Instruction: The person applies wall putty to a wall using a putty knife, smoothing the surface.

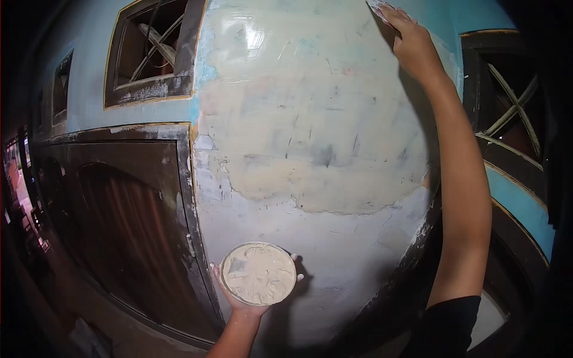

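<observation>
My left hand (243, 308) supports a round tub (293, 262) from below, its fingers wrapped around the sides. Pale cream filler paste (265, 277) fills the tub nearly to the rim, its surface uneven. High at the upper right, my right hand (412, 43) grips a flat scraper (376, 6) whose thin edge meets the wall. Part of this tool is cut off by the top of the picture. The wall (322, 137) carries a broad, smooth cream coat above, ending in a ragged edge over a greyish-white lower part.
A dark wooden door (119, 221) stands to the left, with a crossed-bar window opening (152, 45) above it. Another dark frame with crossed bars (512, 104) is on the right, beyond my right arm. Blue painted wall (89, 89) surrounds the left opening.
</observation>
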Demonstrator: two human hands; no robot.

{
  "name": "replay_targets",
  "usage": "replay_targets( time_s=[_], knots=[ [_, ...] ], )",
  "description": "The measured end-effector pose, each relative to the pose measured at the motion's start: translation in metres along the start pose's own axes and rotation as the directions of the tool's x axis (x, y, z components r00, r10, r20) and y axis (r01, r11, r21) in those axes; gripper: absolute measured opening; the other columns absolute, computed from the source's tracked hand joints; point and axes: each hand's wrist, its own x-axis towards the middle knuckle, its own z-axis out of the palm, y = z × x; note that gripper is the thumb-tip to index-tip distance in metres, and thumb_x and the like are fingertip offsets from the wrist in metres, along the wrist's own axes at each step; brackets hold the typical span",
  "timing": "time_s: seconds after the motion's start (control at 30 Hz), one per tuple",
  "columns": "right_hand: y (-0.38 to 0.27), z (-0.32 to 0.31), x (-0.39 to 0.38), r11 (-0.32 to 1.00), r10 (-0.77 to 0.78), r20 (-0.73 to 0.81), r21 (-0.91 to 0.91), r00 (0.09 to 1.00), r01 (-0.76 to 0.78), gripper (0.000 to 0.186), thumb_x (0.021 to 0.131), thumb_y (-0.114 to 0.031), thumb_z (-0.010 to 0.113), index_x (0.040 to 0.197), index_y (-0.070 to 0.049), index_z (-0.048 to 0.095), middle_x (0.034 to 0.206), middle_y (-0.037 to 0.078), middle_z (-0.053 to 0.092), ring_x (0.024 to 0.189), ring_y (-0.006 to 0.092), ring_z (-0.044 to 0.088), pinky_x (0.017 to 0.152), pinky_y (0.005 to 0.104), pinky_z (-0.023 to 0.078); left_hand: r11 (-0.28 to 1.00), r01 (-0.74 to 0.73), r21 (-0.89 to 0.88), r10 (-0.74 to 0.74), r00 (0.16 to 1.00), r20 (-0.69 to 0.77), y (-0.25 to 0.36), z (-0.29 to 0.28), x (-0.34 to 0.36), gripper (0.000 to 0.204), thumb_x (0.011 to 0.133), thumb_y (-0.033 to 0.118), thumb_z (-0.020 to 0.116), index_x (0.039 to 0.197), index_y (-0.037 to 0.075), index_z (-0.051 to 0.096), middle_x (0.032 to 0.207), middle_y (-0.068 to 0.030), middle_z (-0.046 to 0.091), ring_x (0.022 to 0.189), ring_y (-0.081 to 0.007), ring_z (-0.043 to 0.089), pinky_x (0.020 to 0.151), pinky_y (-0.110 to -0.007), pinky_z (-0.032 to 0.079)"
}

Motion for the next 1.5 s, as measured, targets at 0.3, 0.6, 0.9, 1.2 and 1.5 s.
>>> replay_targets(
  time_s=[0.3,0.6,0.9,1.2,1.5],
  knots=[
    [-0.024,0.000,-0.050,0.988,0.119,0.247,0.068,0.962,-0.140,0.064,0.087,0.012,0.043,0.146,-0.010,0.056,0.153,0.013,0.051,0.148,0.0358,0.038,0.122,0.0428,0.031,1.000,0.003,0.010,-0.003,1.000,0.027,-0.007,-0.005,0.004,0.111,0.074,0.096,0.041,0.155,0.019,0.042,0.158,-0.0233,0.037,0.142,-0.0602,0.031,0.108,-0.085,0.022],
    [0.012,-0.029,-0.007,0.996,0.091,0.087,0.018,0.992,-0.093,0.067,0.081,0.013,0.041,0.142,-0.006,0.058,0.147,0.017,0.056,0.145,0.0330,0.043,0.121,0.0383,0.033,0.998,0.011,-0.063,-0.007,0.997,0.075,-0.021,0.006,0.001,0.111,0.075,0.096,0.040,0.154,0.018,0.042,0.158,-0.0248,0.035,0.142,-0.0606,0.030,0.107,-0.084,0.025],
    [-0.032,0.002,-0.042,0.992,0.078,0.255,0.079,0.964,-0.101,0.059,0.088,0.012,0.049,0.142,-0.007,0.058,0.152,0.012,0.052,0.147,0.0386,0.039,0.122,0.0440,0.031,1.000,-0.010,-0.013,0.010,0.999,0.033,-0.034,0.003,0.002,0.113,0.075,0.097,0.039,0.155,0.018,0.040,0.158,-0.0260,0.036,0.142,-0.0606,0.030,0.107,-0.084,0.026],
    [-0.027,-0.036,-0.043,0.959,0.102,0.110,0.253,0.989,-0.127,0.054,0.085,0.011,0.047,0.133,-0.005,0.065,0.144,0.017,0.059,0.140,0.0395,0.048,0.116,0.0394,0.040,1.000,0.005,-0.022,-0.004,0.998,0.056,-0.043,-0.003,0.003,0.112,0.074,0.097,0.038,0.154,0.019,0.042,0.157,-0.0247,0.036,0.142,-0.0602,0.031,0.106,-0.085,0.025],
    [0.022,-0.018,-0.046,0.970,0.224,0.175,0.058,0.959,-0.238,0.068,0.081,0.015,0.039,0.141,-0.009,0.059,0.149,0.016,0.055,0.146,0.0358,0.041,0.121,0.0392,0.033,1.000,0.008,0.017,-0.008,1.000,0.025,-0.046,-0.001,0.003,0.112,0.074,0.098,0.038,0.154,0.020,0.042,0.157,-0.0245,0.037,0.141,-0.0602,0.032,0.106,-0.084,0.027]
  ],
)
